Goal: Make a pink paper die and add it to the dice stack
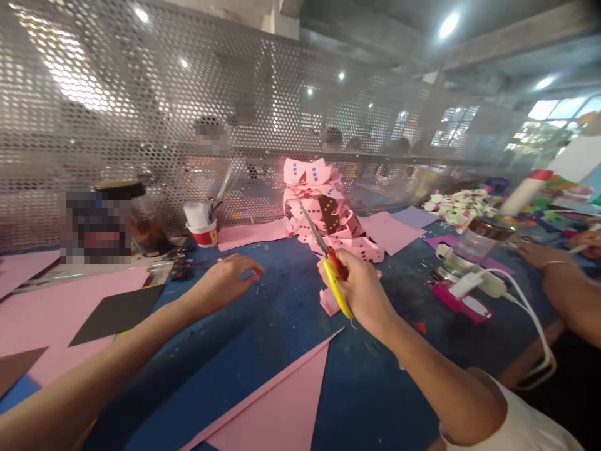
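1 pink stack (323, 207) rises behind scissors (323, 245) right fingers (348, 266) clench; left fingers (245, 266) curl empty.

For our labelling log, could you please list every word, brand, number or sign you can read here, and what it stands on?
No text here can be read.
Paper cup: mark on its red band, too small to read.
Dark-lidded jar: label blurred, unreadable.
Pink folded pieces: only blue and dark dots, no writing.
Scissors in the right hand: no print shows.
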A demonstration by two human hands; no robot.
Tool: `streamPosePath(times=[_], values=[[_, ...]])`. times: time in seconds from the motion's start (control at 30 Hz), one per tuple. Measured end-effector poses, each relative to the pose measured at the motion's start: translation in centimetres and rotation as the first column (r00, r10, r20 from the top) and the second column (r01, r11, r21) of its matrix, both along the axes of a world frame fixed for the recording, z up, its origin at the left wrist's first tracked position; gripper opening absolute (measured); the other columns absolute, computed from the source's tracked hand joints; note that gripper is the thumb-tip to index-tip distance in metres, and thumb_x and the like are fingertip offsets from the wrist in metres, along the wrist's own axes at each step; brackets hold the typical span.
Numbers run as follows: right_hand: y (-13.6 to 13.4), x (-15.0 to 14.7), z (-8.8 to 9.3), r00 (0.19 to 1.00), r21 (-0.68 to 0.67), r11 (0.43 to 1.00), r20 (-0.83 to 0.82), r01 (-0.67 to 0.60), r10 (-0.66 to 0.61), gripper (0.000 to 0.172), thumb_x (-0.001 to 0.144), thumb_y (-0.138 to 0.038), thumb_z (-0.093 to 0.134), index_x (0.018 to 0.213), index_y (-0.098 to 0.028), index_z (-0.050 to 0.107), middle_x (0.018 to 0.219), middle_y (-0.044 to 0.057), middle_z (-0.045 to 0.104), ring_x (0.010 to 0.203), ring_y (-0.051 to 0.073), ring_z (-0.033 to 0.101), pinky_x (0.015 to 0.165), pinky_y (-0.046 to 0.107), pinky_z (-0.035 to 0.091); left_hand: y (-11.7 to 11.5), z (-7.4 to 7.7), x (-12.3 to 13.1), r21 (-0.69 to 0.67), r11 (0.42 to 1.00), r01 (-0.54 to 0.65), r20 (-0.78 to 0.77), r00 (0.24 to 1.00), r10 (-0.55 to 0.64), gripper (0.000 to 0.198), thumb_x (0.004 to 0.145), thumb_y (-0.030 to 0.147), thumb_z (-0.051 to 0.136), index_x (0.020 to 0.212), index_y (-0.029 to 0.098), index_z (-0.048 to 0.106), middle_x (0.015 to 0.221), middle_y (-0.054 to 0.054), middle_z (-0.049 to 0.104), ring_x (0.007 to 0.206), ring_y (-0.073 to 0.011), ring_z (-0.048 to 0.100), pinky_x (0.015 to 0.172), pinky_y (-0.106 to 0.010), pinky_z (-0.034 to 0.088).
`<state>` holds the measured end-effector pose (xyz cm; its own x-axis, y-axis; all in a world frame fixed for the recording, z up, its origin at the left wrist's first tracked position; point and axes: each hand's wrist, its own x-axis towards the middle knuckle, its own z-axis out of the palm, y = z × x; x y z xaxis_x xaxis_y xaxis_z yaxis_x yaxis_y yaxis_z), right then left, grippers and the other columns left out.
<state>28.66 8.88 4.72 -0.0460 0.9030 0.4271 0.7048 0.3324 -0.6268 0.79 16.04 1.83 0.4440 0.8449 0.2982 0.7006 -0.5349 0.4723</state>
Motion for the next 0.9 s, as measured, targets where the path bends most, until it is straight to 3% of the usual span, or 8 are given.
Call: streamPosePath(times=[0.17,0.3,0.43,0.53,0.63,0.73,0.9], values=[[-0.4,0.6,1.5,0.998,0.007,1.0,-0.067,-0.015,0.015,0.017,0.091,-0.033,0.056,0.081,-0.02,0.059,0.068,0.001,0.062,0.062,0.014,0.057,0.055,0.022,0.041,-1.7,1.4,4.1,-0.18,0.957,0.227,0.142,0.969,-0.203,0.026,0.082,0.028,0.069,0.107,0.029,0.077,0.103,-0.005,0.076,0.098,-0.027,0.066,0.093,-0.035,0.047],[-1.1,1.1,2.6,0.994,0.035,0.998,-0.098,-0.044,0.048,0.015,0.089,-0.032,0.058,0.079,-0.02,0.058,0.067,0.0,0.059,0.061,0.013,0.055,0.055,0.023,0.042,-2.7,1.6,8.2,-0.147,0.901,0.408,0.091,0.913,-0.398,0.055,0.08,0.019,0.069,0.133,0.033,0.063,0.119,-0.008,0.069,0.092,-0.0226,0.067,0.085,-0.034,0.051],[-2.6,2.5,3.1,0.989,0.036,0.997,-0.132,-0.066,0.071,0.012,0.087,-0.03,0.058,0.081,-0.02,0.059,0.068,-0.001,0.058,0.061,0.012,0.053,0.055,0.022,0.042,-3.0,1.3,11.0,-0.175,0.825,0.537,0.106,0.843,-0.527,0.03,0.082,0.017,0.066,0.108,0.028,0.076,0.108,-0.008,0.072,0.084,-0.0194,0.069,0.078,-0.03,0.053],[-3.9,4.1,2.9,0.979,0.033,0.997,-0.189,-0.071,0.076,0.011,0.087,-0.03,0.058,0.085,-0.019,0.062,0.068,-0.002,0.058,0.061,0.011,0.053,0.056,0.021,0.042,-2.9,1.2,11.8,-0.208,0.835,0.509,0.123,0.861,-0.494,0.017,0.083,0.018,0.065,0.089,0.025,0.079,0.087,-0.006,0.075,0.076,-0.0191,0.07,0.073,-0.029,0.054],[-4.9,5.6,2.2,0.962,0.023,0.999,-0.27,-0.038,0.043,0.017,0.087,-0.036,0.061,0.088,-0.018,0.064,0.069,-0.002,0.059,0.061,0.011,0.053,0.055,0.02,0.043,-2.8,1.8,12.3,-0.272,0.861,0.429,0.207,0.9,-0.383,0.011,0.08,0.022,0.068,0.083,0.024,0.079,0.079,-0.004,0.076,0.073,-0.0195,0.07,0.071,-0.028,0.054],[-5.8,6.6,1.4,0.946,-0.007,1.0,-0.323,0.009,-0.011,0.022,0.088,-0.039,0.06,0.085,-0.018,0.063,0.066,-0.003,0.055,0.057,0.01,0.052,0.053,0.019,0.043,-2.5,3.3,12.8,-0.388,0.818,0.424,0.37,0.885,-0.283,0.008,0.08,0.027,0.071,0.081,0.022,0.077,0.079,-0.005,0.076,0.075,-0.0192,0.07,0.071,-0.027,0.054],[-6.5,7.7,0.3,0.926,-0.01,0.997,-0.369,0.078,-0.076,0.023,0.089,-0.04,0.061,0.084,-0.018,0.062,0.063,-0.004,0.052,0.053,0.01,0.048,0.05,0.019,0.042,-1.9,6.4,14.1,-0.48,0.746,0.461,0.61,0.787,-0.094,0.016,0.078,0.032,0.077,0.084,0.018,0.074,0.072,-0.006,0.075,0.067,-0.0183,0.07,0.068,-0.03,0.056]])
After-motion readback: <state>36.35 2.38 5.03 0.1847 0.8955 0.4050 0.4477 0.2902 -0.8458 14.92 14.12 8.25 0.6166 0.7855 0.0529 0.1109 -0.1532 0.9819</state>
